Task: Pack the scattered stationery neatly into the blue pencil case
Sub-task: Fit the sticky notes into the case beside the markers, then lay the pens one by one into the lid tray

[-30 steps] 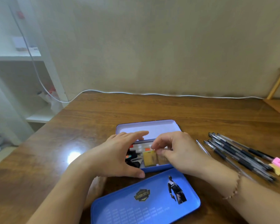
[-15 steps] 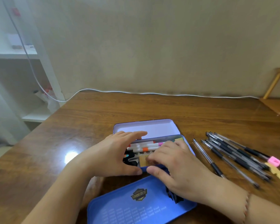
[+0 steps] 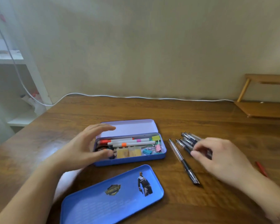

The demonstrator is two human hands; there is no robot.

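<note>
The blue pencil case (image 3: 129,160) lies open mid-table, its hinged lid (image 3: 129,126) folded back. Inside are white markers (image 3: 128,143), two wooden blocks (image 3: 128,153), binder clips (image 3: 152,150) and a yellow sticky pad (image 3: 155,137). My left hand (image 3: 81,147) curves around the case's left end with its fingers spread and its thumb at the front corner. My right hand (image 3: 220,156) is over a pile of black pens (image 3: 187,140) to the right, fingers curled onto them; the grip is hidden. One pen (image 3: 183,160) lies apart, beside the case.
A loose blue tin panel with stickers (image 3: 111,196) lies in front of the case. A red pen (image 3: 262,169) shows behind my right wrist. A white cable (image 3: 136,97) runs along the wall, a wooden stand (image 3: 265,101) is at the back right, and white shelves (image 3: 14,62) are off the left edge.
My right hand left the wooden blocks in the case and moved right onto the pile of pens. My left hand's fingers have lifted and spread at the case's left end.
</note>
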